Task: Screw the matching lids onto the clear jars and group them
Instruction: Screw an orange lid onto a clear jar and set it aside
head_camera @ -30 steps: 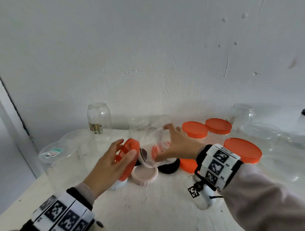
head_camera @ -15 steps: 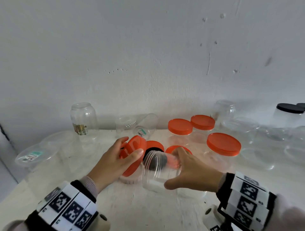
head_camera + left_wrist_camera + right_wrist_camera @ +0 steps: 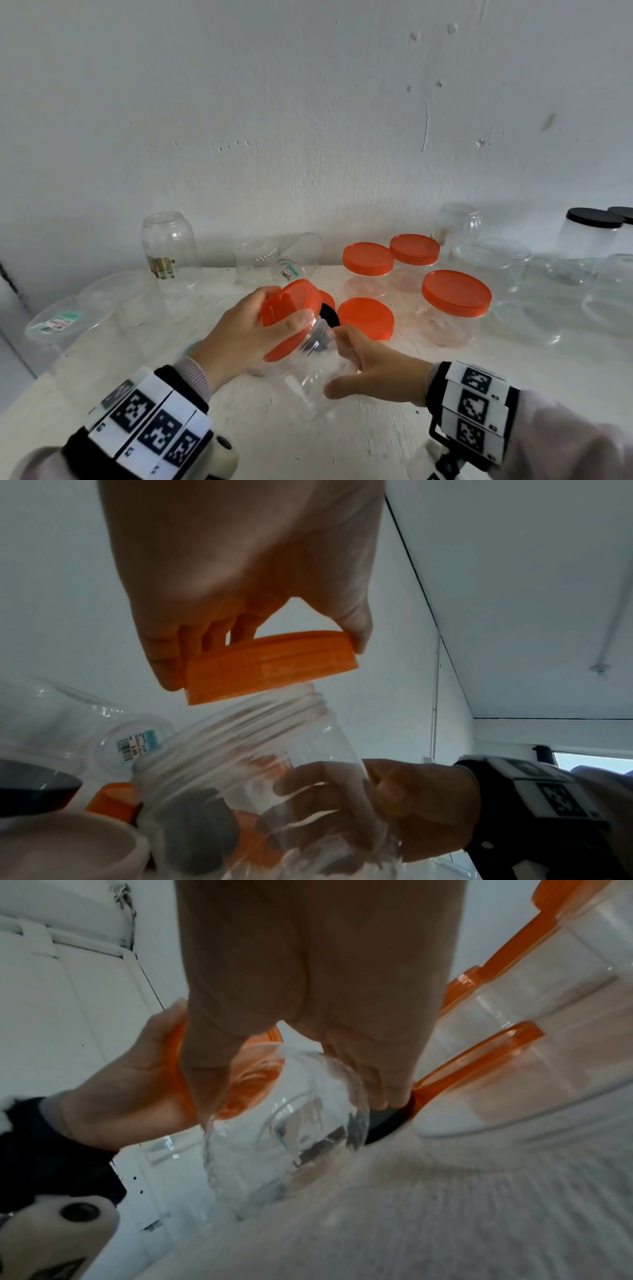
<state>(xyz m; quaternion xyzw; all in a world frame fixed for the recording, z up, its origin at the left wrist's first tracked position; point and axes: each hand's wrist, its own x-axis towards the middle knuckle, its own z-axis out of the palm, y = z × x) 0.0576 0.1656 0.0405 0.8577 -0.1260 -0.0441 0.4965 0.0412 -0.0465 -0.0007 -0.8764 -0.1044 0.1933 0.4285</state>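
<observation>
While an orange lid is gripped at its rim by the left hand, a clear jar is clasped in the right hand, tilted, its threaded mouth just beneath the lid.

Three capped jars are grouped at two o'clock on the table; several open jars from ten to twelve o'clock and a loose lid are left.

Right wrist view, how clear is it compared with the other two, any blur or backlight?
Right wrist view: the white tabletop streaks with motion blur, and the clear plastic jar smears. Left wrist view: backlit by the pale wall, so the left hand looks dim, but the orange screw lid stays crisp. Head view: evenly lit, wide-angle bowing, slight blur on the right hand.
</observation>
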